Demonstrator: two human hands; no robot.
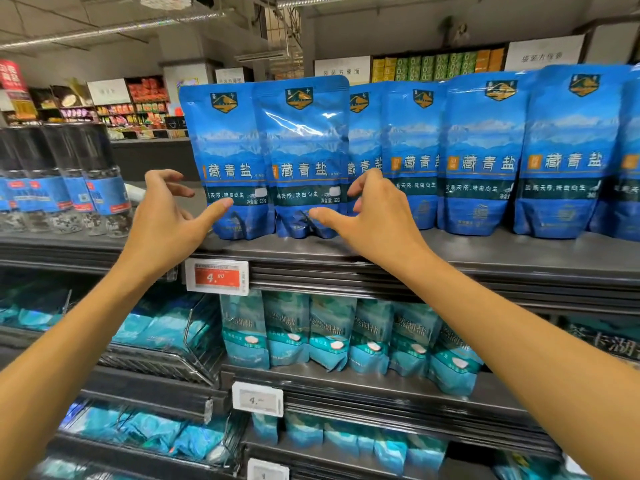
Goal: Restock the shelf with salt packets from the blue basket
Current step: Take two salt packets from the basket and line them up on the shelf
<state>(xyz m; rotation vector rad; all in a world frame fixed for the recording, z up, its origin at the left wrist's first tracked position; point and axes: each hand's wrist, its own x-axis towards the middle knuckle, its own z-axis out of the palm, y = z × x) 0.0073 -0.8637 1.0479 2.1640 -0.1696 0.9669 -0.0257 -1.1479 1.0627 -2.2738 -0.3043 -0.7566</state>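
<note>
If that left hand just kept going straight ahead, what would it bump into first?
Probably the leftmost blue salt packet standing on the shelf: the left hand already has its thumb at the packet's lower front, though exact depth is hard to judge.

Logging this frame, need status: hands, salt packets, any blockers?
Left hand open, thumb at leftmost packet. Right hand open, thumb at second packet. Both packets upright on top shelf. Nothing in the way.
</note>
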